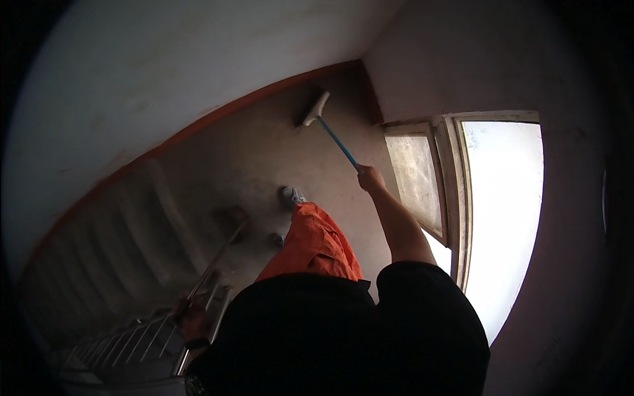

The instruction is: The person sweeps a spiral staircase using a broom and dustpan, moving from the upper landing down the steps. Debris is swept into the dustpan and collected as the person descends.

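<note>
My right hand (370, 178) is stretched out ahead, gripping the blue handle of a broom (338, 142). Its pale brush head (315, 110) rests on the grey landing floor near the far corner. My left hand (191, 317) is low at the left, closed round a long thin metal handle (218, 257) that runs down to a dark dustpan-like head (230, 216) on the floor. My orange trousers (312, 245) and grey shoes (291, 196) stand between the two tools.
Concrete stairs (132, 237) drop away at the left beside a metal railing (139, 340). A red skirting stripe (218, 115) runs along the white wall. An open window (422, 178) with bright daylight fills the right wall.
</note>
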Demonstrator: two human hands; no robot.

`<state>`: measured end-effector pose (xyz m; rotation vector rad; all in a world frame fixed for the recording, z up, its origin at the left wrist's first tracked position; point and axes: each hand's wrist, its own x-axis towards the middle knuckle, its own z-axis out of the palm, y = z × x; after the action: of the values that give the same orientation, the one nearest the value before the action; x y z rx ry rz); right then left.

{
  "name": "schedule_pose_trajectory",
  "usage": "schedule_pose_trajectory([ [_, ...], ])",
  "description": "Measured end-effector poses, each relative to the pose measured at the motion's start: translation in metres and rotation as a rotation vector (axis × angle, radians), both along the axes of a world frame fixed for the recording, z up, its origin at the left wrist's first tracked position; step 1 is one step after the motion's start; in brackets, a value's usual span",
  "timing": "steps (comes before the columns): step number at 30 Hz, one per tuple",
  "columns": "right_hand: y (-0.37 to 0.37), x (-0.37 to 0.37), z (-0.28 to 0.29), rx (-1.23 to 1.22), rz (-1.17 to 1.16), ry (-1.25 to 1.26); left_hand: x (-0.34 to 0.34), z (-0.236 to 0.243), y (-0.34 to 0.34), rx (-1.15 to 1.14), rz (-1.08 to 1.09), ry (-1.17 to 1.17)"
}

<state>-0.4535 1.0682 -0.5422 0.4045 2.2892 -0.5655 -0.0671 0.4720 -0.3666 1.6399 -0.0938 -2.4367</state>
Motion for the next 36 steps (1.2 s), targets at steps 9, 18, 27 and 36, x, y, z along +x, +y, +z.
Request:
schedule_pose_trajectory([
  [9,0.037,0.019,0.074,-0.173,-0.361,-0.12,0.076,-0.051,-0.061,0.409,-0.071,0.15],
  [18,0.078,-0.006,0.083,0.19,0.129,0.089,0.02,0.008,-0.008,0.374,-0.061,0.3],
  [27,0.071,-0.073,0.066,0.42,0.188,-0.015,0.076,-0.046,-0.051,0.196,-0.117,0.114],
  [36,-0.004,-0.012,-0.072,-0.61,-0.994,-0.356,0.007,0.0,0.017,-0.126,-0.244,0.268],
])
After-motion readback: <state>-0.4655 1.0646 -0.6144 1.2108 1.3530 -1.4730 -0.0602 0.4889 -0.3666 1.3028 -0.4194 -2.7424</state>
